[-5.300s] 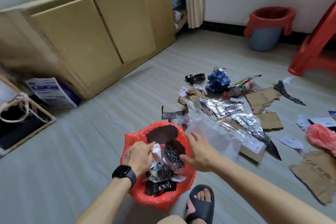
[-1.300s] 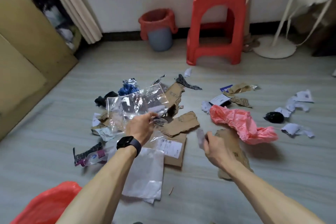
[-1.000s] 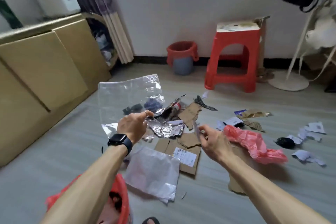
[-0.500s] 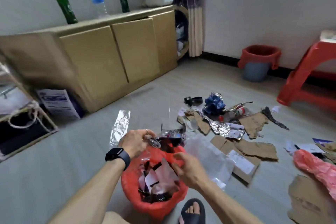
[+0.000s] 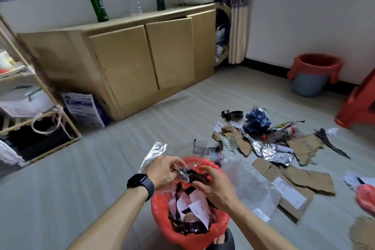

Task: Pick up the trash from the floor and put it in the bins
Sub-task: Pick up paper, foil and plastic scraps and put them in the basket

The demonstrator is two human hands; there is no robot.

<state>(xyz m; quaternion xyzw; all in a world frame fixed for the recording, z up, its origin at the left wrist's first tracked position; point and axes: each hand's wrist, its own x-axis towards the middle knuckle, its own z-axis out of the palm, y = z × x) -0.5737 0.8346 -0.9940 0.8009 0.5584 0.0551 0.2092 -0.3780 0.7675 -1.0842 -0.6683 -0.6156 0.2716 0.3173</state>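
A bin lined with a red bag (image 5: 160, 207) stands at my feet, filled with paper scraps and dark wrappers. Over its far rim my left hand (image 5: 162, 171) grips a clear plastic bag (image 5: 154, 153), which trails out to the left of the hand. My right hand (image 5: 215, 185) is over the bin's mouth, its fingers pressing on the crumpled part of the same plastic and the dark trash under it. Scattered trash lies on the floor to the right: torn cardboard (image 5: 304, 174), silver foil (image 5: 269, 151), a blue crumpled wrapper (image 5: 257, 119), a clear plastic sheet (image 5: 249, 184).
A second bin with a red liner (image 5: 312, 75) stands by the far wall, beside a red stool (image 5: 359, 105). A wooden cabinet (image 5: 142, 57) carries bottles. A rack (image 5: 30, 97) is at the left. A red plastic bag (image 5: 365, 199) lies at the right edge.
My left hand lifted the clear plastic bag off the pile and carried it to the near bin. Both hands now push it into the bin's mouth.
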